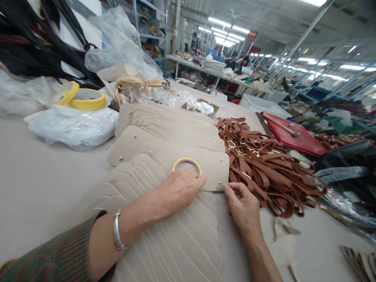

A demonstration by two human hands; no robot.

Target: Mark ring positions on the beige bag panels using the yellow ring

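My left hand (182, 190) is closed around a thin roll of yellow tape (187, 159) and rests over a beige leather-like panel (211, 166). Gold-coloured studs show near that panel's right end. At its lower right corner, my right hand (243, 205) pinches the edge between thumb and finger. Beneath my left forearm spreads a fanned stack of similar beige pieces (176, 235). Behind the panel lies another overlapping stack of studded beige pieces (164, 121). The underside of my left fingers is hidden.
Brown straps with gold clasps (258, 164) lie heaped at the right, near a red board (293, 135). Two yellow tape rolls (88, 100) sit on a plastic-wrapped packet (73, 127) at the left. Clear plastic bags (123, 43) stand behind. People work in the distance.
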